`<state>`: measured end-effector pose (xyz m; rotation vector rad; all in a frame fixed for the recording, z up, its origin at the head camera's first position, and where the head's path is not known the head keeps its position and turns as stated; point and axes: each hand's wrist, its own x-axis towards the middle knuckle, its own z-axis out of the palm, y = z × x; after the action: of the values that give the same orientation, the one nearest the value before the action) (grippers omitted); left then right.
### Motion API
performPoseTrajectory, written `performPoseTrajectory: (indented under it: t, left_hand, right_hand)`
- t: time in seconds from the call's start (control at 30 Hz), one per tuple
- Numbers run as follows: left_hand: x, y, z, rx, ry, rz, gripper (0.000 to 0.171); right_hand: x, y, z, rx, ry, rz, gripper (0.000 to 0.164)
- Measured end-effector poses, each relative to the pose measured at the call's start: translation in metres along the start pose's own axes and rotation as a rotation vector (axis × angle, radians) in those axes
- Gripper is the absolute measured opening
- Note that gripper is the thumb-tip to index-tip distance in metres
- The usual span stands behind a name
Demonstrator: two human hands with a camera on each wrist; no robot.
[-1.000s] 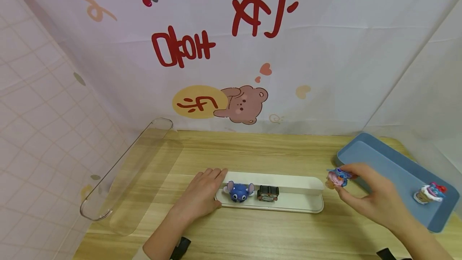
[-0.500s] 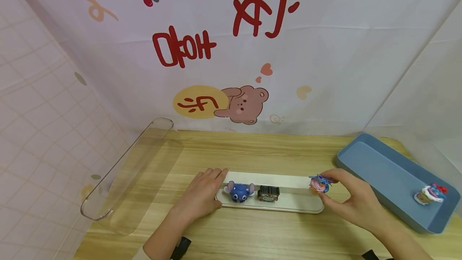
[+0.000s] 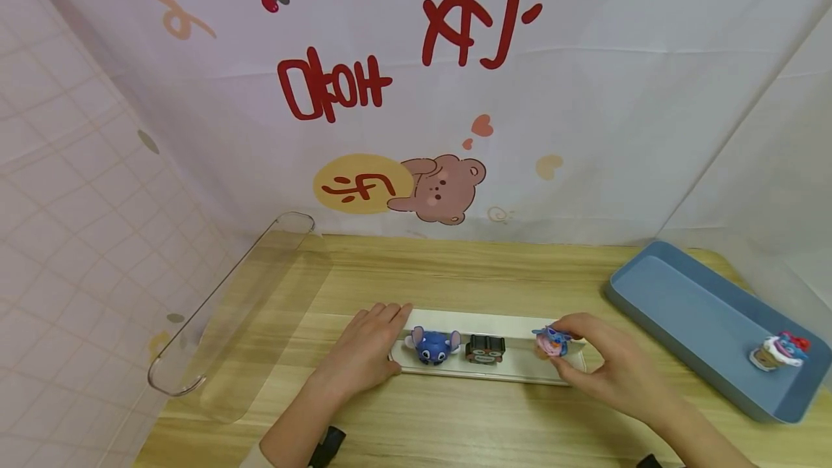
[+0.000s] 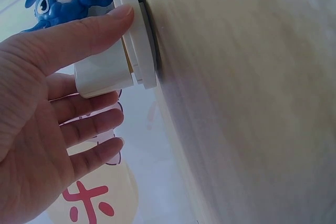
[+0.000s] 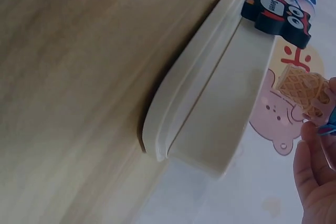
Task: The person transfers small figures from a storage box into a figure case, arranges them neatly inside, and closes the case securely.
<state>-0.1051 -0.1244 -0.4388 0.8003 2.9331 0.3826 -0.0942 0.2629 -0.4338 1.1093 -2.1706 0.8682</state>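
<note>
My left hand (image 3: 364, 341) grips the left end of a long white stepped display stand (image 3: 520, 374), thumb on its front edge and fingers behind, as the left wrist view shows. A blue big-eared figurine (image 3: 434, 347) stands on the lower step close to that hand. Beside it, mid-stand, is a dark blocky figurine (image 3: 484, 349) with round eyes. My right hand (image 3: 611, 367) pinches an ice-cream-cone figurine (image 3: 552, 342) between thumb and fingers above the stand's right part. In the right wrist view its waffle cone (image 5: 302, 85) points away from the fingers, off the stand.
At the right lies a blue tray (image 3: 682, 309) holding another cone figurine (image 3: 780, 350) with a red top. A clear plastic cover (image 3: 240, 316) lies on the wooden table (image 3: 455, 425) at the left. A printed cloth (image 3: 585, 92) hangs behind.
My right hand has carried the cone figurine left, from beside the tray to above the right part of the stand. The left hand stays at the stand's left end.
</note>
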Motion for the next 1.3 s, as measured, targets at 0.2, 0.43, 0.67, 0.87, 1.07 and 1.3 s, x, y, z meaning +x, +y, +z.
performPoseTrajectory:
  t: [0.2, 0.43, 0.67, 0.87, 1.07, 1.3]
  left_hand:
    - [0.0, 0.0, 0.0, 0.0, 0.004, 0.002, 0.096]
    - [0.0, -0.001, 0.0, 0.004, 0.011, 0.013, 0.096]
    - [0.0, 0.0, 0.0, 0.004, 0.006, 0.009, 0.095]
    - [0.0, 0.001, 0.0, -0.004, -0.001, 0.001, 0.095]
    - [0.0, 0.0, 0.0, 0.002, 0.006, 0.01, 0.095]
    - [0.0, 0.001, 0.0, 0.007, 0.006, 0.008, 0.096]
  right_hand:
    - [-0.002, 0.002, 0.006, 0.049, -0.034, -0.007, 0.037]
    - [-0.002, 0.001, 0.012, 0.079, -0.106, 0.011, 0.031]
    - [-0.004, -0.001, 0.014, 0.011, -0.169, 0.066, 0.034]
    - [-0.006, 0.002, 0.018, 0.014, -0.198, 0.07, 0.034]
    - [-0.008, 0.004, 0.022, -0.009, -0.214, 0.072, 0.035]
    - [-0.009, 0.005, 0.025, -0.029, -0.221, 0.071, 0.034]
